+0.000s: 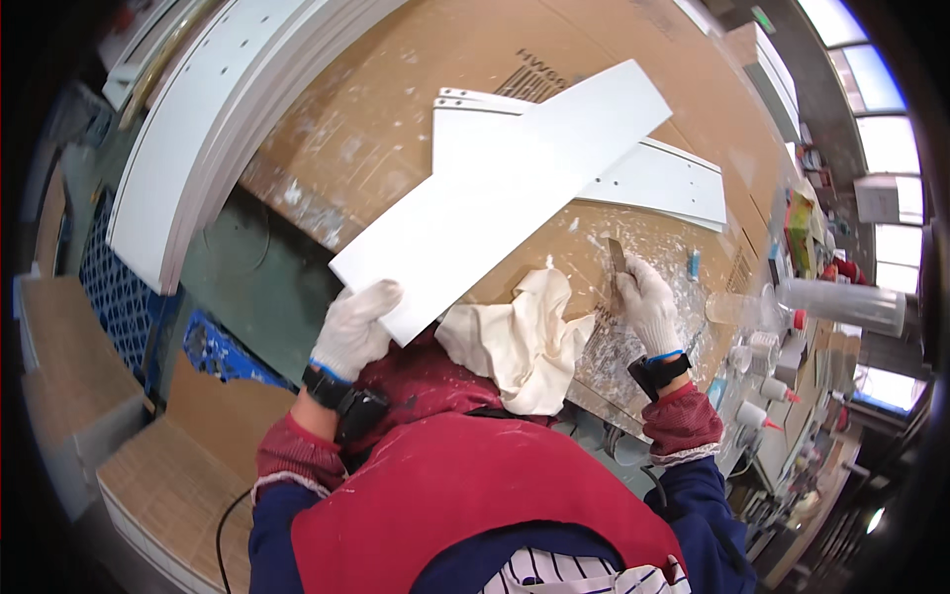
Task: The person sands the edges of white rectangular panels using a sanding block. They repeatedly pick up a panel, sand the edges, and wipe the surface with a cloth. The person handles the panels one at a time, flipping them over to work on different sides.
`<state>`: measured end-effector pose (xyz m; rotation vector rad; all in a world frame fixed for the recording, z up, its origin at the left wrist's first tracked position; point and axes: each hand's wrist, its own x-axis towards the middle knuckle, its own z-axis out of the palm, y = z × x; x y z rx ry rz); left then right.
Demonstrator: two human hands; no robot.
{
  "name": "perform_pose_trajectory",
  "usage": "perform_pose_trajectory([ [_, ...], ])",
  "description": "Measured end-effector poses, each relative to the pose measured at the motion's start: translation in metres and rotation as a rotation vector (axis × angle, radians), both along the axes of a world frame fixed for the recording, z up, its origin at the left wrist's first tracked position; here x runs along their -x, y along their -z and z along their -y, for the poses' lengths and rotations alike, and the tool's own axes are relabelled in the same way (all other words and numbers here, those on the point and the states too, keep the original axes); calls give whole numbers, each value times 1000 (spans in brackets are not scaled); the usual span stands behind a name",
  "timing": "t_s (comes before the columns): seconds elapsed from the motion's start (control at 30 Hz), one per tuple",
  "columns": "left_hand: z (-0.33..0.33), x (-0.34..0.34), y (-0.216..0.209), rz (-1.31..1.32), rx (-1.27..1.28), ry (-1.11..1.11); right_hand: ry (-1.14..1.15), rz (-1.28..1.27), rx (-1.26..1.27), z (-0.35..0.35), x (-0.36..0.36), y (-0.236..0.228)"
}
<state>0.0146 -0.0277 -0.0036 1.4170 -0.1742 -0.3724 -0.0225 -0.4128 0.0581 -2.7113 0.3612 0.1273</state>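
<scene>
My left hand (354, 329), in a white knit glove, grips the near-left corner of a long white board (505, 203), thumb on top. That board lies slantwise across other white panels (678, 183) with small dark holes along their edges. My gloved right hand (648, 305) is closed around a thin, flat putty knife (617, 255), its brownish blade pointing away from me. The knife is right of the board and apart from it. A crumpled cream cloth (524, 342) lies between my hands at the near edge of the work surface.
Cardboard (376, 163) smeared with white covers the work surface. At the left, white panels (188, 148) are stacked near a blue plastic crate (119, 277). To the right stand a clear cylindrical container (841, 305), red-tipped bottles (754, 414) and a small blue piece (694, 263).
</scene>
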Motion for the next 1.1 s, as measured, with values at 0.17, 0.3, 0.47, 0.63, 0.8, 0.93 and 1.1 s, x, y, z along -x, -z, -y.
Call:
perform_pose_trajectory([
  [0.17, -14, 12, -4, -295, 94, -155, -2, 278, 121, -18, 3, -11],
  [0.3, -32, 19, -11, 24, -357, -130, 32, 282, -271, -44, -13, -15],
  [0.47, -30, 16, -48, -588, -98, -455, 23, 234, -589, -91, -43, -25],
  [0.63, -37, 11, -62, -478, -81, -385, -441, 624, -95, -114, -64, -15],
  [0.8, -40, 21, -39, -608, 273, -415, -980, 408, -65, -138, -84, -9],
  [0.93, -57, 29, -12, -702, 402, -369, -1115, 287, 23, -117, -112, 9],
  [1.1, -64, 35, 10, -694, 380, -425, -886, 189, 251, -35, -152, 19],
])
